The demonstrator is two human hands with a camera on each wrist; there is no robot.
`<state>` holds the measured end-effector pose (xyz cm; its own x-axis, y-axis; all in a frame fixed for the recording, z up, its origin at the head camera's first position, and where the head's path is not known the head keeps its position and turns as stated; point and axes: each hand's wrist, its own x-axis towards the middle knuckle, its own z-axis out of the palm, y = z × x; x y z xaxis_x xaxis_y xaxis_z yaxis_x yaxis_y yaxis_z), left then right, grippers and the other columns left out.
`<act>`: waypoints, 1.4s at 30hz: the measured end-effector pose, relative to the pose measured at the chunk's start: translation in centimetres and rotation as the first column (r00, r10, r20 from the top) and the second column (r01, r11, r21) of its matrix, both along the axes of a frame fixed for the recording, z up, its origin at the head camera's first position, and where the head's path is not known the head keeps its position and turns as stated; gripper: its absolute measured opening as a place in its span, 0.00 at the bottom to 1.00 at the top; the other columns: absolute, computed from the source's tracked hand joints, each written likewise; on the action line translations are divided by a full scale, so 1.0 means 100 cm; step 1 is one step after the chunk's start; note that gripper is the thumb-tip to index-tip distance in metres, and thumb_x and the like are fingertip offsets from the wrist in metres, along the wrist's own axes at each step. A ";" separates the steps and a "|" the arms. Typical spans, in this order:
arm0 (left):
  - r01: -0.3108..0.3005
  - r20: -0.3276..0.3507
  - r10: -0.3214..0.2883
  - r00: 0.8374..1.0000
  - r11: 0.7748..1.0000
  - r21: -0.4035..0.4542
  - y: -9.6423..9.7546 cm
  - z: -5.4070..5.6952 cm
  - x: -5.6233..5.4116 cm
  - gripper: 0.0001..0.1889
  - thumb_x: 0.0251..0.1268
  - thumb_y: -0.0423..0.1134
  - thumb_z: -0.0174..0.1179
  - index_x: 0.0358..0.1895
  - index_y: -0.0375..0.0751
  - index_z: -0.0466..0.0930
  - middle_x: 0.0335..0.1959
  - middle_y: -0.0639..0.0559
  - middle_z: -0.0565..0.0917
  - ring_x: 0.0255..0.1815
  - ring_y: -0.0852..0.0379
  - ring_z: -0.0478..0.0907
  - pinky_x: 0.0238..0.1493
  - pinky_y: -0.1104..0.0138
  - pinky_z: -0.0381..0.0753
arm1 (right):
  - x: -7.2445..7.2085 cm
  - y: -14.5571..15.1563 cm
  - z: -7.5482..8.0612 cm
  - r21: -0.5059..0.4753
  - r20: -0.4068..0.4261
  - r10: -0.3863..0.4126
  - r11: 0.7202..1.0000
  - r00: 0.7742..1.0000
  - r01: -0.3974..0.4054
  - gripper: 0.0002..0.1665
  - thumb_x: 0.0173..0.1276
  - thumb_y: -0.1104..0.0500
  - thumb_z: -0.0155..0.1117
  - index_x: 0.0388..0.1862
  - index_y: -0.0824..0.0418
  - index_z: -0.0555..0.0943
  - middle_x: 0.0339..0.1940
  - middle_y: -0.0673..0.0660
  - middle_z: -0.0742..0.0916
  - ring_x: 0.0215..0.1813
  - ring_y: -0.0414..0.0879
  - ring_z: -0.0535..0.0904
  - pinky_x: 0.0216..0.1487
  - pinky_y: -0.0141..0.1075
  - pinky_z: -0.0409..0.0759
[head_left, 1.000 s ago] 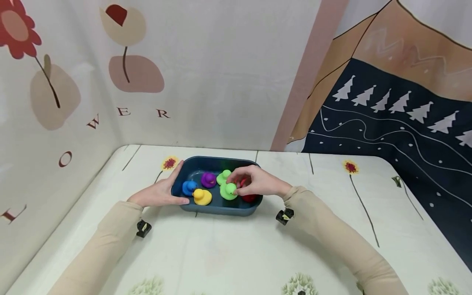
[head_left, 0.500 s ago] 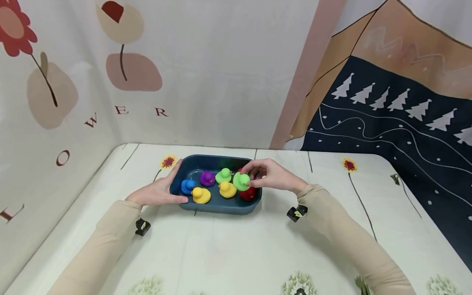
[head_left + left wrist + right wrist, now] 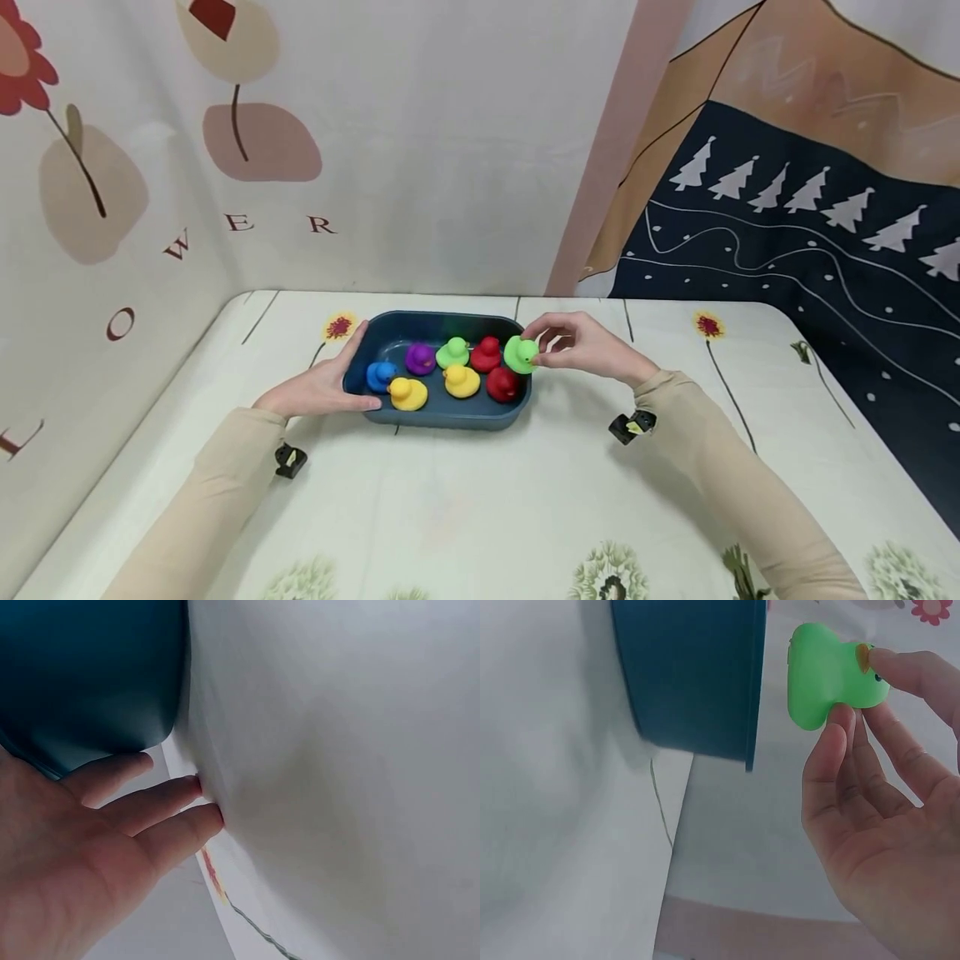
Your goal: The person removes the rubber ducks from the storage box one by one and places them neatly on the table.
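Note:
A dark blue plastic bin (image 3: 442, 421) stands on the table with several rubber ducks inside. My left hand (image 3: 318, 390) rests against its left end, thumb along the near side; the left wrist view shows the fingers (image 3: 169, 825) fairly straight. My right hand (image 3: 581, 343) pinches a green rubber duck (image 3: 519, 354) between thumb and fingertips. In the right wrist view that green duck (image 3: 817, 679) is held above the rim, apart from the bin wall (image 3: 690, 675). Left in the bin are another green duck (image 3: 452, 353), two red, two yellow, a blue and a purple one.
A white flower-printed cloth (image 3: 450, 508) covers the table around the bin. Behind it hangs a pale printed curtain (image 3: 420, 167), with a dark tree pattern (image 3: 750, 242) on the right. Each wrist wears a small black camera (image 3: 633, 425).
My right hand has lifted the green duck and carried it rightward to the bin's right rim, uncovering a yellow and two red ducks. My left hand stays against the bin.

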<state>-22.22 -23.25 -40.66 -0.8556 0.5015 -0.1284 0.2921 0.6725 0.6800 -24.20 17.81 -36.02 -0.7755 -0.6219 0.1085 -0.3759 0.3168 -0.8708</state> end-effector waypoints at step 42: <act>-0.004 -0.007 0.004 1.000 1.000 0.009 0.000 0.001 0.004 0.63 0.55 0.51 0.70 0.77 0.47 0.23 0.73 0.24 0.46 0.66 0.26 0.59 0.60 0.35 0.61 | -0.034 0.062 -0.031 0.101 0.032 -0.330 0.940 0.943 0.325 0.20 0.63 0.65 0.67 0.53 0.70 0.79 0.51 0.64 0.82 0.50 0.55 0.77 0.49 0.34 0.74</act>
<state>-21.85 -23.22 -40.60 -0.8586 0.4989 -0.1179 0.2941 0.6678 0.6837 -27.64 24.02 -39.08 -0.9409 -0.3380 0.0202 -0.1961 0.4955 -0.8462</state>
